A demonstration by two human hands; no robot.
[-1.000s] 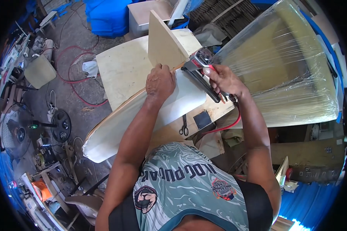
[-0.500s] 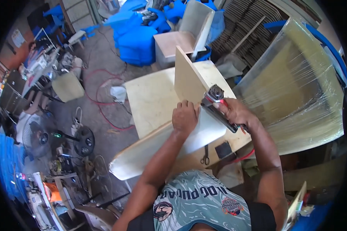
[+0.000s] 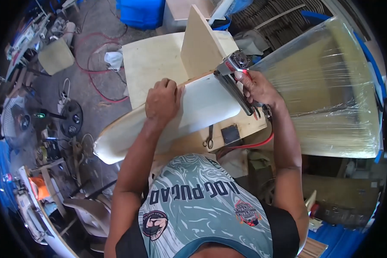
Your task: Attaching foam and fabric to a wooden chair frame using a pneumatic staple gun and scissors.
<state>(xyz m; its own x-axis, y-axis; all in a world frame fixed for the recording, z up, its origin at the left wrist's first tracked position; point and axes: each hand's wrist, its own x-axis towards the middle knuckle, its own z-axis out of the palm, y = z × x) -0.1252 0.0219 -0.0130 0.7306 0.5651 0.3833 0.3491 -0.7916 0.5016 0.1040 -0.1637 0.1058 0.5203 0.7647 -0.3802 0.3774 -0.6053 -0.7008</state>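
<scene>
A long cushioned panel (image 3: 198, 103) in pale, smooth covering lies at a slant over the worktable (image 3: 155, 56). My left hand (image 3: 162, 101) grips its far edge, fingers closed together over the rim. In my right hand (image 3: 263, 89) is a pneumatic staple gun (image 3: 234, 88), its nose at the panel's far edge, close to an upright wooden board (image 3: 201, 43). The exact contact of the nose is hidden. A red air hose (image 3: 256, 144) curves below the gun. Scissors (image 3: 209, 137) and a dark square piece (image 3: 231, 134) lie on the table nearer me.
A large plastic-wrapped panel (image 3: 331, 94) stands close on the right. On the floor at left are a fan (image 3: 19, 118), a coiled red hose (image 3: 90, 77) and a white cloth-like item (image 3: 113, 60). A blue-covered piece (image 3: 142, 15) sits behind the table.
My left hand has slid left along the panel's edge, away from the staple gun. The staple gun remains near the upright board. The whole view has shifted.
</scene>
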